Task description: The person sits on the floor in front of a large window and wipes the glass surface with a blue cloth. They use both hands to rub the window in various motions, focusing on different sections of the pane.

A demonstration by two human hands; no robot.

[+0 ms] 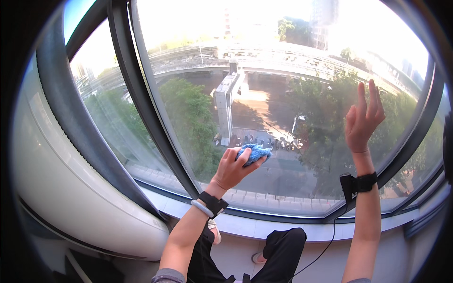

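Note:
A bunched blue cloth (257,155) is gripped by the fingers of my left hand (228,171), low in front of the large window pane (244,191). The cloth appears to be at the glass, though the contact itself is hard to make out. Farther right and higher, my right hand (364,123) is raised before the same pane with its fingers apart and nothing in it. Whether its fingertips touch the glass I cannot tell. Hazy smears show on parts of the pane.
A dark upright window frame (147,106) divides the glass on the left. Beside it stands a tall, rounded white appliance (92,177). A pale sill (244,226) runs beneath the window, above my knees. A black cable (332,233) hangs from my right wrist strap (366,182).

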